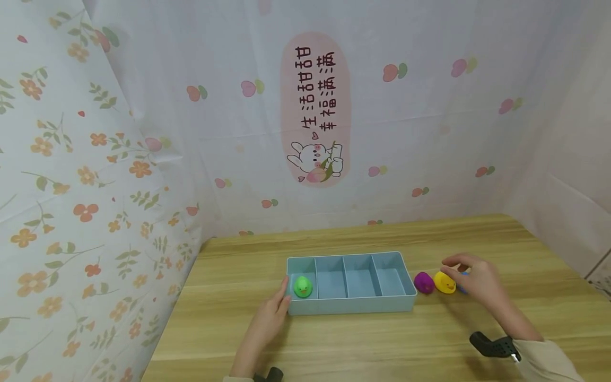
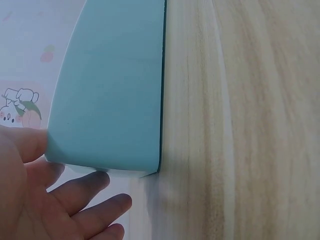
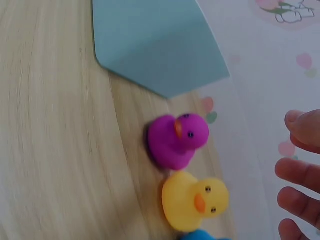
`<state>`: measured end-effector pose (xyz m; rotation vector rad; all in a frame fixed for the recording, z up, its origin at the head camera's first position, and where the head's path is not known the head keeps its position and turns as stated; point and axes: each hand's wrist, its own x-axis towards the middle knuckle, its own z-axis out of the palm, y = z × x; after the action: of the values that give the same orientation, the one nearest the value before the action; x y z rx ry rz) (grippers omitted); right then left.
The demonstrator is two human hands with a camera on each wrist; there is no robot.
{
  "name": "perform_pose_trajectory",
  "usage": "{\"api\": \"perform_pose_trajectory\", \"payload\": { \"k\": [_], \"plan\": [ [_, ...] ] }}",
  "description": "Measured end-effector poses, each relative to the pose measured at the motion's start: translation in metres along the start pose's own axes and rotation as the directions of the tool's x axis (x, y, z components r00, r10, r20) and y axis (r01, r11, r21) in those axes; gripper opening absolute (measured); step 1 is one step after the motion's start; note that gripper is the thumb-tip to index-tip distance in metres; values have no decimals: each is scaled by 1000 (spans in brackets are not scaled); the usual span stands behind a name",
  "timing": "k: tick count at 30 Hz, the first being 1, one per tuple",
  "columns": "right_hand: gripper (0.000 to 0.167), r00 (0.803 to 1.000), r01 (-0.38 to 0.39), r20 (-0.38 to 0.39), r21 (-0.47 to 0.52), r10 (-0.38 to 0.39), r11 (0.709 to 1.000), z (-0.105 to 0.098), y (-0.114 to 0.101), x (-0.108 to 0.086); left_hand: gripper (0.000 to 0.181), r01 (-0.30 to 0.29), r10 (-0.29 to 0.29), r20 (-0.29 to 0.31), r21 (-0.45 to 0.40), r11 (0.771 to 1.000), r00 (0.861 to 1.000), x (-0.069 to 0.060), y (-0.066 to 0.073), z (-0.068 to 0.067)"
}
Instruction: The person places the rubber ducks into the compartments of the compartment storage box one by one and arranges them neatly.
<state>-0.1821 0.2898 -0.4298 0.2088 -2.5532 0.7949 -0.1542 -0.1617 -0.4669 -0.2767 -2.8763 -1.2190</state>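
A light blue box (image 1: 350,306) with several compartments stands on the table, a green toy duck (image 1: 303,286) in its leftmost compartment. My left hand (image 1: 269,314) rests against the box's left end. In the left wrist view the thumb touches the box near its corner, and the other fingers (image 2: 100,212) are spread loosely beside the end. Right of the box sit a purple duck (image 3: 175,140), a yellow duck (image 3: 190,200) and a blue one (image 3: 200,235), partly cut off. My right hand (image 1: 474,278) hovers over the yellow and blue ducks, its fingers apart and holding nothing.
Everything stands on a wood-grain table (image 1: 353,345). A printed cloth (image 1: 229,132) hangs behind it, and a flowered cloth (image 1: 71,212) hangs at the left. Dark wrist straps (image 1: 494,347) show below the hands.
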Motion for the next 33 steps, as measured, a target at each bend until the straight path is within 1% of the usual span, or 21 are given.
{"api": "perform_pose_trajectory", "payload": {
  "k": [5, 9, 12, 16, 19, 22, 26, 28, 31, 33],
  "plan": [
    [16, 999, -32, 18, -18, 32, 999, -6, 11, -2, 50, 2, -2, -1, -3, 1000, 1000, 0, -1, -1],
    [21, 995, -71, 60, -41, 73, 997, -8, 19, -4, 50, 1, -1, -5, -7, 1000, 1000, 1, -1, -2],
    [27, 988, -116, 100, -37, 119, 993, -9, 26, -6, 50, -1, 1, -10, -1, 1000, 1000, 1, -2, -2],
    [32, 984, -139, 107, -28, 142, 990, -9, 37, -7, 50, -5, 5, -18, 9, 1000, 1000, 1, -2, -3],
    [31, 986, -125, 109, -28, 128, 992, -9, 46, -9, 50, -4, 4, -19, 17, 1000, 1000, 0, -2, -1],
    [33, 983, -116, 142, -34, 119, 993, -10, 54, -10, 50, -1, 2, -13, 20, 1000, 1000, -1, -3, 0],
    [46, 966, -121, 224, -46, 129, 992, -13, 65, -13, 51, -3, 3, -9, 13, 1000, 1000, -2, -3, 1],
    [52, 959, -112, 255, -58, 123, 992, -14, 69, -14, 51, -2, 3, -10, 10, 1000, 1000, -2, -3, 1],
    [57, 957, -90, 269, -79, 108, 993, -13, 74, -15, 50, 0, 0, -11, 12, 1000, 1000, -1, -3, 2],
    [57, 959, -75, 265, -88, 96, 993, -12, 77, -17, 50, 2, -2, -11, 17, 1000, 1000, -1, -3, 2]
  ]
}}
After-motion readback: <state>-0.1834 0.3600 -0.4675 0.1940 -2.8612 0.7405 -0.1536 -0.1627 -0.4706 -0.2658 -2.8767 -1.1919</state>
